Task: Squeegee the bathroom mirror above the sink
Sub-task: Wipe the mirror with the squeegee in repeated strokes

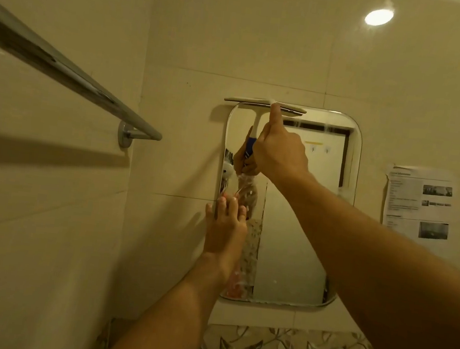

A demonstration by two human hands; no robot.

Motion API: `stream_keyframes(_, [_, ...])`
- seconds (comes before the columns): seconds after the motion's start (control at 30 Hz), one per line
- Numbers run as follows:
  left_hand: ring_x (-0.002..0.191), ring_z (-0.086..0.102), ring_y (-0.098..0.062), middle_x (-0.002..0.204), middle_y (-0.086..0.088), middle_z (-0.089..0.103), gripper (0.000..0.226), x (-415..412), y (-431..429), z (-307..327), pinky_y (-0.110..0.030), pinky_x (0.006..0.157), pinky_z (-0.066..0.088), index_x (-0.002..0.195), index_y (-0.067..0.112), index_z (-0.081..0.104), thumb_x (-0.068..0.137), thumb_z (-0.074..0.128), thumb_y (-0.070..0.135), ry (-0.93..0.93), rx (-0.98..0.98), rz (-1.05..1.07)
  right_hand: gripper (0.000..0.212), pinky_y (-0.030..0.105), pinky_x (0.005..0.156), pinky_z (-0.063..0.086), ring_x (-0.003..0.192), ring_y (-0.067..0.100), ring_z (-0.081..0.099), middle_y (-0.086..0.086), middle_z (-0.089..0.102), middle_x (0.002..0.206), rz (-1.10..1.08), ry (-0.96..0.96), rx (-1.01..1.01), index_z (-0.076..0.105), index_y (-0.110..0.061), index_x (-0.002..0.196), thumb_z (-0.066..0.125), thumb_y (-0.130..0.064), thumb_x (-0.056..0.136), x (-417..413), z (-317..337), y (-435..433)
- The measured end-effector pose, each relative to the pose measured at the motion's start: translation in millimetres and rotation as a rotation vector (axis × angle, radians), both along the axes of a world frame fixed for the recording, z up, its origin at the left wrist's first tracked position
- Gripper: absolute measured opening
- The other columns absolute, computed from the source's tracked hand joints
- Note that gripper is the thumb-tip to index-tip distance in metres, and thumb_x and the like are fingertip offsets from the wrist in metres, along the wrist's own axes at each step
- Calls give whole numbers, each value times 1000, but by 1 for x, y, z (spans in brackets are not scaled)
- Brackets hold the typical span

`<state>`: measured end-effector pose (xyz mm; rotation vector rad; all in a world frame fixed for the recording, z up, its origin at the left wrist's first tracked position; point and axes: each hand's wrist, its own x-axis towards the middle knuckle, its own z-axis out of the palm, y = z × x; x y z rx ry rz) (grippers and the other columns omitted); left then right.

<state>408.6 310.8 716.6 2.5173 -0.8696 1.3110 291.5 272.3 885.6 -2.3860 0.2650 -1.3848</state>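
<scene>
1. Head view, the tool: the squeegee (260, 103) lies with its white blade level across the top edge of the wall mirror (296, 240), over the left part of the glass and overhanging the left corner. That looks like the start of a downward stroke, so water would be driven toward the bottom.
2. Head view, right hand (279, 154): its fingers are wrapped tight round the blue-and-white handle, and the thumb runs straight up the neck to the blade, probably to press the rubber flat on the glass.
3. Head view, left hand (224, 231): it holds nothing. Its fingers are straight, the tips touching the mirror's left edge about halfway down, seemingly to steady the person or the mirror.
4. Head view, the glass: streaks and droplets show on the left strip beneath the squeegee, so wiping appears barely begun.
5. Head view, surroundings: a chrome towel rail (62, 66) is on the left wall, and a printed notice (419, 203) is stuck right of the mirror.
</scene>
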Motion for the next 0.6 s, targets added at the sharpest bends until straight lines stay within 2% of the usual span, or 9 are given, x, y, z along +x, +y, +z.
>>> stream_keyframes(0.17, [144,25,-44,155,-23,29,56,-3,1,0,-65,114,21,149,10,40,96,56,4,19,-18,9,75,46,65,63,67,24,64,8,61,80,-25,51,-40,-3,-38,162,44,-21,106,-2,-35,2])
stream_keyframes(0.27, [145,24,-41,155,-21,31,48,-3,0,-2,-62,115,23,145,8,45,98,54,10,26,5,23,77,38,55,61,60,21,63,7,62,76,-43,72,-50,-6,-39,161,45,-21,106,-2,-63,5])
stream_keyframes(0.33, [144,32,-36,152,-17,39,47,-6,2,-5,-57,112,31,144,9,48,98,58,16,4,-19,17,78,32,48,54,56,18,60,5,60,73,-56,83,-44,-6,-39,161,47,-24,106,-1,-79,6])
stream_keyframes(0.4, [131,53,-27,139,-10,57,44,-13,7,-2,-49,102,48,139,12,52,95,58,19,-1,-153,3,83,31,48,53,55,17,59,4,59,71,-54,102,-41,-9,-39,160,51,-29,104,-1,-93,8])
stream_keyframes(0.43, [125,59,-27,134,-11,62,45,-15,9,-1,-47,99,51,137,11,52,93,58,19,-12,-246,-34,84,32,49,55,55,17,59,4,58,71,-52,114,-41,-11,-40,160,52,-32,104,-2,-100,9])
stream_keyframes(0.47, [127,56,-33,136,-14,59,47,-15,9,-2,-53,101,48,141,10,48,97,56,20,14,-309,-100,84,34,52,58,55,17,59,3,58,70,-52,122,-42,-13,-40,159,51,-36,104,-2,-107,11])
stream_keyframes(0.5, [135,46,-35,145,-15,50,49,-13,7,-5,-55,109,39,148,10,40,102,51,25,26,-261,-133,82,36,56,61,57,17,60,3,58,71,-53,127,-41,-15,-41,158,48,-40,105,-2,-114,12])
stream_keyframes(0.6, [145,26,-29,157,-10,31,54,-6,3,-11,-50,117,25,156,14,23,109,33,38,19,-119,-57,73,40,62,62,61,17,61,4,60,76,-49,132,-25,-19,-44,156,35,-48,108,-3,-133,12])
